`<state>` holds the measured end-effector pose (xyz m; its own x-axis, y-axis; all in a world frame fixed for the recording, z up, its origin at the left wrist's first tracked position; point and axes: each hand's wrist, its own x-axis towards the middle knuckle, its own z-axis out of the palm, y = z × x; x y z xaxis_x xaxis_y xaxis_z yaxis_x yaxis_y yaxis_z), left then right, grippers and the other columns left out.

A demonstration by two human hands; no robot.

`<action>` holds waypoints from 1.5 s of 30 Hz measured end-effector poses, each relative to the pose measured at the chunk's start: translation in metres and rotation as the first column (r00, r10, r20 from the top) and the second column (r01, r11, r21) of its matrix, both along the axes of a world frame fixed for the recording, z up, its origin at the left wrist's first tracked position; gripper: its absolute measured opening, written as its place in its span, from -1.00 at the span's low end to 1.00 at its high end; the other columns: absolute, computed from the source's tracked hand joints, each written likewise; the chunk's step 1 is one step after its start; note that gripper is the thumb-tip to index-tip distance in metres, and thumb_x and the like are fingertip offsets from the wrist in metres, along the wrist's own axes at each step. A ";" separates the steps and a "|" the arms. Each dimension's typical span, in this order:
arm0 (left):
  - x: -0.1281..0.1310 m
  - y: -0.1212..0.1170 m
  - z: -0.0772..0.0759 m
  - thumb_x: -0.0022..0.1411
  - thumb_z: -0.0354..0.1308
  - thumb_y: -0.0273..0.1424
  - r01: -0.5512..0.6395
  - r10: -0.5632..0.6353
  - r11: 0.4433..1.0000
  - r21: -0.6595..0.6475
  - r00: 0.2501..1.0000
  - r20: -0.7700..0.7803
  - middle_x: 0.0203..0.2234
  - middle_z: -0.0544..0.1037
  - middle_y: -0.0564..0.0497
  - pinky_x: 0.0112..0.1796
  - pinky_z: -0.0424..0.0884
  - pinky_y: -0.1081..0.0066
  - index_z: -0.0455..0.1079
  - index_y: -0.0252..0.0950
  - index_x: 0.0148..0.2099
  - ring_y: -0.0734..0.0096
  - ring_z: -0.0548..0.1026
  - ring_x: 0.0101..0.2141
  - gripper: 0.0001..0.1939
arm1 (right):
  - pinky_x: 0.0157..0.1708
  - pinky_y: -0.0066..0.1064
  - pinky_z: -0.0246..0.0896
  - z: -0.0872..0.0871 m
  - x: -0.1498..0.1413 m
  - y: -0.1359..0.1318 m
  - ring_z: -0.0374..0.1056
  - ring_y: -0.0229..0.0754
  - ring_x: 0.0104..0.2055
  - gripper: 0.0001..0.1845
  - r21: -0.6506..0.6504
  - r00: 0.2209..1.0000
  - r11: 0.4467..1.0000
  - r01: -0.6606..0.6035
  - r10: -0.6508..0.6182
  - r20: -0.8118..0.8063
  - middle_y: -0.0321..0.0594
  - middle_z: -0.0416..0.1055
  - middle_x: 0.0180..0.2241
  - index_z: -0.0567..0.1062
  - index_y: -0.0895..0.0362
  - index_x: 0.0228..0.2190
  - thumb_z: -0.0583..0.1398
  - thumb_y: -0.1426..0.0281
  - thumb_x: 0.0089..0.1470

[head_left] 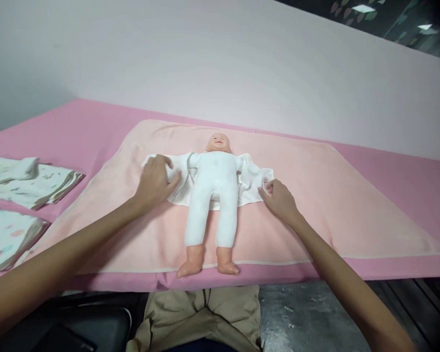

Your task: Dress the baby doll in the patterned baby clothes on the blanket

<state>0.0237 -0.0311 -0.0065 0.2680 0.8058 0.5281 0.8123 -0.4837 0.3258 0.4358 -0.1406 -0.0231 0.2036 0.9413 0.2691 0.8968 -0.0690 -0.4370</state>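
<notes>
A baby doll (212,195) with a white cloth body lies on its back on a pale pink blanket (315,195), head away from me and feet at the near edge. Under its torso a white garment (254,183) lies spread open to both sides. My left hand (154,182) rests on the garment's left flap with its fingers curled over the cloth. My right hand (278,198) pinches the lower edge of the right flap.
The blanket covers a pink table (77,127) set against a light wall. Folded patterned cloths (29,181) and another stack (7,237) lie at the left edge. My lap in tan trousers (205,318) and a dark bag (77,327) are below the table's front edge.
</notes>
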 end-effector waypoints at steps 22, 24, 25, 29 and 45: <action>-0.023 -0.056 -0.006 0.41 0.20 -0.02 0.413 -0.426 0.902 -0.127 0.899 -0.102 -0.03 0.58 -0.18 -0.01 0.41 -0.02 0.38 -0.16 0.05 -0.03 0.49 -0.09 -0.64 | -0.05 -0.01 0.38 0.012 -0.077 -0.028 0.42 0.11 -0.09 -0.85 0.198 0.868 0.858 -0.474 0.493 -0.059 -0.09 0.52 -0.13 0.41 -0.05 -0.09 0.17 0.19 0.38; -0.039 -0.044 -0.008 0.43 0.16 -0.02 0.413 -0.432 0.896 -0.166 0.896 -0.102 -0.02 0.59 -0.16 0.03 0.41 -0.03 0.39 -0.14 0.06 -0.03 0.50 -0.07 -0.64 | 0.00 0.03 0.37 0.008 -0.057 -0.029 0.45 0.12 -0.08 -0.84 0.096 0.829 0.824 -0.558 0.558 0.027 -0.10 0.55 -0.13 0.47 -0.06 -0.10 0.13 0.18 0.42; -0.045 -0.034 -0.007 0.44 0.14 -0.02 0.402 -0.420 0.901 -0.164 0.902 -0.099 0.02 0.59 -0.17 0.08 0.40 -0.04 0.39 -0.14 0.09 -0.04 0.50 -0.02 -0.63 | 0.05 0.07 0.35 0.008 -0.047 -0.025 0.46 0.14 -0.05 -0.81 0.051 0.804 0.804 -0.593 0.587 0.102 -0.08 0.57 -0.11 0.50 -0.06 -0.09 0.13 0.18 0.42; -0.055 0.031 -0.003 0.36 0.18 -0.01 0.284 -0.293 0.955 -0.082 0.947 -0.131 0.30 0.46 -0.27 0.29 0.29 -0.09 0.32 -0.23 0.32 -0.18 0.38 0.28 -0.38 | 0.25 0.15 0.22 0.006 -0.010 0.013 0.40 0.26 0.22 -0.63 0.111 0.845 0.875 -0.471 0.412 0.341 0.08 0.52 0.15 0.53 0.01 0.08 0.13 0.14 0.38; -0.022 0.154 0.018 0.54 -0.07 -0.06 0.131 -0.219 0.964 -0.230 0.883 -0.415 0.16 0.60 -0.29 -0.02 0.47 0.06 0.36 -0.20 0.32 -0.20 0.60 0.08 -0.49 | -0.28 -0.20 0.16 0.026 0.035 0.146 0.47 0.14 -0.08 -0.65 -0.019 0.878 0.953 -0.301 0.285 0.385 0.04 0.58 0.01 0.46 0.10 0.06 0.13 0.28 0.30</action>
<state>0.0014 0.1230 0.0111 0.5799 0.7971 0.1683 0.8010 -0.5956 0.0609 0.4707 0.0051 0.0025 -0.2048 0.9290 0.3084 0.9708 0.2329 -0.0569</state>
